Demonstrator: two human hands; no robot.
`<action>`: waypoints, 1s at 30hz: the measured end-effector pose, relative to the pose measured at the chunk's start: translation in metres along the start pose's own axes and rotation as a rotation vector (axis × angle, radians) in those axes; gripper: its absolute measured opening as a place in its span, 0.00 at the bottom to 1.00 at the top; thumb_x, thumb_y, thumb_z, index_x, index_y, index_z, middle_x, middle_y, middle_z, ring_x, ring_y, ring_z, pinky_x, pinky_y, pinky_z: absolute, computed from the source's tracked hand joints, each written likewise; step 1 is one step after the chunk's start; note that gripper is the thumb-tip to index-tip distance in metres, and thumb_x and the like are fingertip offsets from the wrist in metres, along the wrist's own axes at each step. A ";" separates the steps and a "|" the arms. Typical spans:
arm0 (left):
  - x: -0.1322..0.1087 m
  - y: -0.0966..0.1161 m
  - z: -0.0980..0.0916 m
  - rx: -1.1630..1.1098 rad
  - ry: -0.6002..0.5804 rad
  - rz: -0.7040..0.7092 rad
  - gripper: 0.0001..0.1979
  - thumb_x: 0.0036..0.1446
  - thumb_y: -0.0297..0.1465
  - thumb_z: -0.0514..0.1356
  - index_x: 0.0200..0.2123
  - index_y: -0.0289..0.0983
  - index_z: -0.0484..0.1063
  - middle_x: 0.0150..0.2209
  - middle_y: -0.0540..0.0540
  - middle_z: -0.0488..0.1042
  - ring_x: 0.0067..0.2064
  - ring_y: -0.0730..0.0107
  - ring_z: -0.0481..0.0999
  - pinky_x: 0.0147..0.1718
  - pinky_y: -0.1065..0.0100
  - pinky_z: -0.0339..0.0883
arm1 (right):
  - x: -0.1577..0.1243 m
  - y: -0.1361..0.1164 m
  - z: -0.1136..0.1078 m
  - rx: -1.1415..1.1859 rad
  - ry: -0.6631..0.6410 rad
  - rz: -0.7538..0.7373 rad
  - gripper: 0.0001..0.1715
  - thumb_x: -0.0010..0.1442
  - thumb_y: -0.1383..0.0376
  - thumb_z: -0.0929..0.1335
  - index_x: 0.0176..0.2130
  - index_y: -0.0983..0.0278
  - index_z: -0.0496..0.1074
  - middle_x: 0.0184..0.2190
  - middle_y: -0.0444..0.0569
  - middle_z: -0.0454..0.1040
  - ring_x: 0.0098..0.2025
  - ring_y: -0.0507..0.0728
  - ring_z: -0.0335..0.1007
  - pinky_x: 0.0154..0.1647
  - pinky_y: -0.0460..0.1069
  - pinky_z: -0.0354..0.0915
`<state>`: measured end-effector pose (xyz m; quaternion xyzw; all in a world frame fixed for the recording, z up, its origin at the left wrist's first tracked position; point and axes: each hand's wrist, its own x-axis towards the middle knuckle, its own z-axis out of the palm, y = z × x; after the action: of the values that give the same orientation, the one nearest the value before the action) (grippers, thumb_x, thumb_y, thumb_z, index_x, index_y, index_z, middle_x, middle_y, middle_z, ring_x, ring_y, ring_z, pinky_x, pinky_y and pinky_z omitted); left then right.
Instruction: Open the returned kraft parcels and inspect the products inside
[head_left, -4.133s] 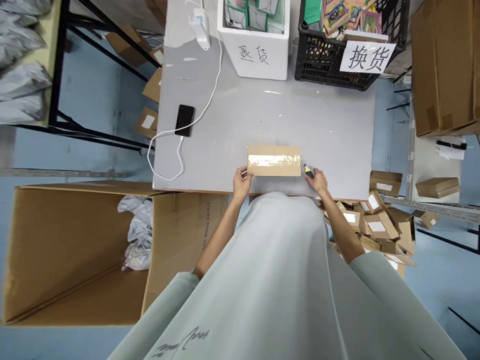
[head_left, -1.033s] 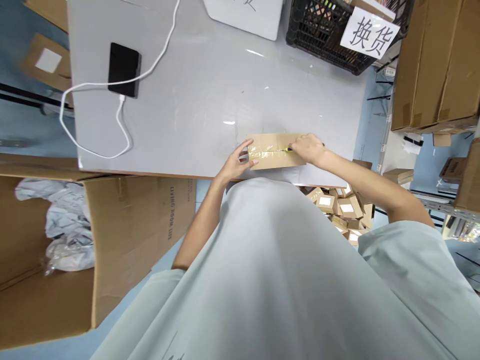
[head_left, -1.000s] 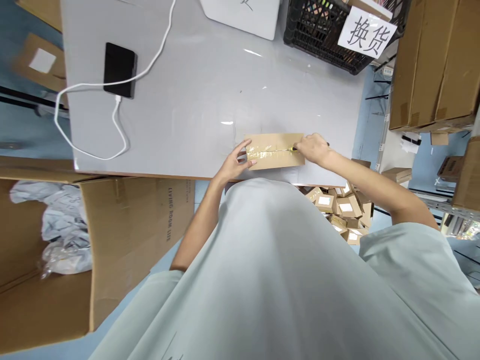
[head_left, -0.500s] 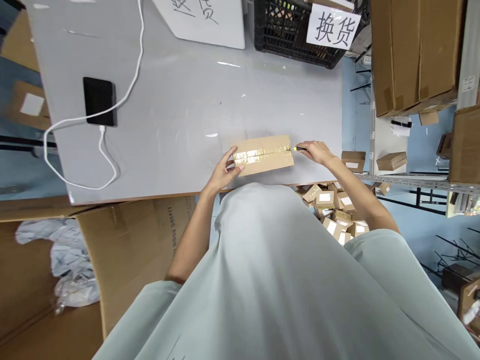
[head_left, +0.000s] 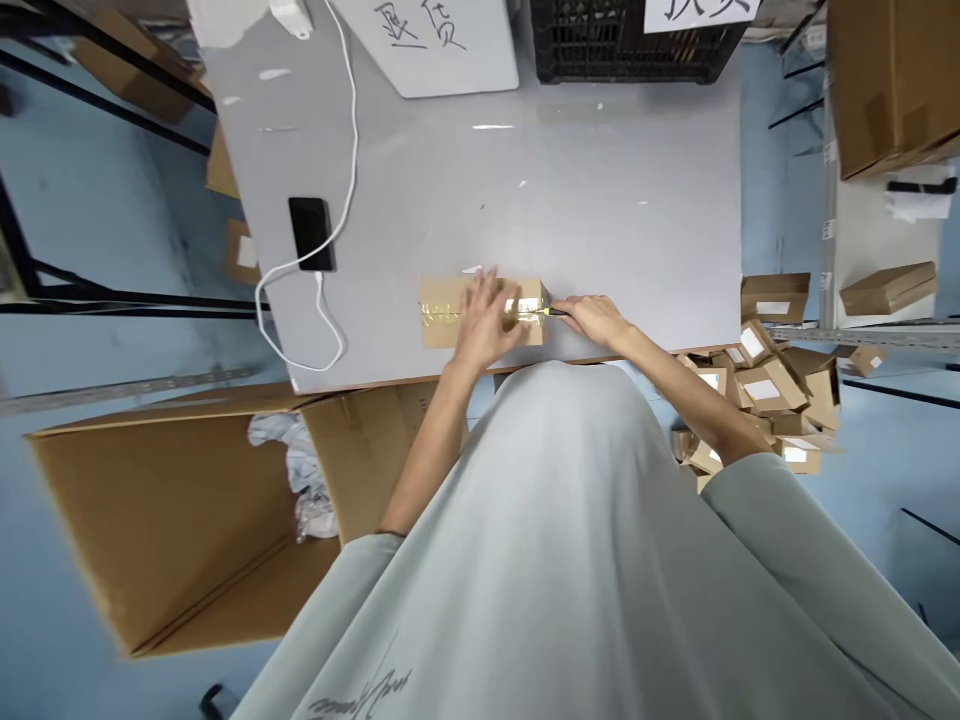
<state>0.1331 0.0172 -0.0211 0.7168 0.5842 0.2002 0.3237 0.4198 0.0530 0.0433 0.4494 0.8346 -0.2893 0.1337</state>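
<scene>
A flat cardboard box (head_left: 441, 326) with shiny clear-yellow tape along its top lies near the front edge of the table (head_left: 615, 220). Across the middle of the box lies my left hand (head_left: 484, 322), its fingers spread over the lid and somewhat blurred. My right hand (head_left: 596, 320) is closed round a small black and yellow box cutter (head_left: 553, 312). The cutter's tip meets the tape at the right end of the box; the blade itself is too small to make out.
A phone (head_left: 311, 232) with a white cable lies at the left. Behind are a white lettered board (head_left: 457, 60) and a black crate (head_left: 630, 60). A large open carton (head_left: 187, 530) stands front left. Small boxes (head_left: 772, 385) pile up beyond the table's right side.
My left hand has gone from the left end of the box to lie over its middle. The box sits straighter, and the cutter now touches farther in on its right end. The view has shifted.
</scene>
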 end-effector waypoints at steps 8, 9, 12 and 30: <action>0.017 -0.008 -0.002 0.054 -0.138 -0.005 0.49 0.66 0.65 0.68 0.79 0.44 0.70 0.84 0.31 0.62 0.88 0.31 0.53 0.85 0.26 0.37 | -0.010 0.010 0.014 0.006 0.054 0.025 0.27 0.86 0.61 0.61 0.75 0.58 0.76 0.62 0.61 0.86 0.59 0.67 0.84 0.55 0.56 0.71; 0.018 -0.012 -0.005 0.064 -0.150 -0.004 0.48 0.66 0.65 0.68 0.78 0.43 0.71 0.84 0.31 0.62 0.87 0.31 0.53 0.85 0.26 0.38 | -0.011 0.012 0.019 0.040 0.063 0.035 0.27 0.86 0.61 0.61 0.75 0.58 0.76 0.63 0.61 0.86 0.59 0.67 0.84 0.55 0.55 0.71; 0.024 -0.021 -0.015 0.094 -0.186 -0.001 0.44 0.68 0.61 0.69 0.78 0.44 0.72 0.82 0.33 0.66 0.86 0.30 0.58 0.85 0.26 0.39 | -0.013 0.018 0.038 0.188 0.125 0.058 0.26 0.85 0.60 0.61 0.73 0.57 0.77 0.64 0.59 0.85 0.61 0.68 0.84 0.57 0.55 0.72; -0.004 -0.026 0.008 0.213 -0.146 0.034 0.42 0.79 0.53 0.54 0.83 0.33 0.61 0.85 0.28 0.58 0.89 0.36 0.46 0.87 0.30 0.36 | 0.012 -0.018 0.106 1.230 0.318 0.100 0.26 0.81 0.55 0.66 0.70 0.61 0.73 0.42 0.45 0.86 0.26 0.51 0.78 0.31 0.45 0.74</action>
<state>0.1191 0.0142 -0.0446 0.7697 0.5649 0.0897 0.2837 0.3940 -0.0107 -0.0405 0.5199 0.5033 -0.6390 -0.2609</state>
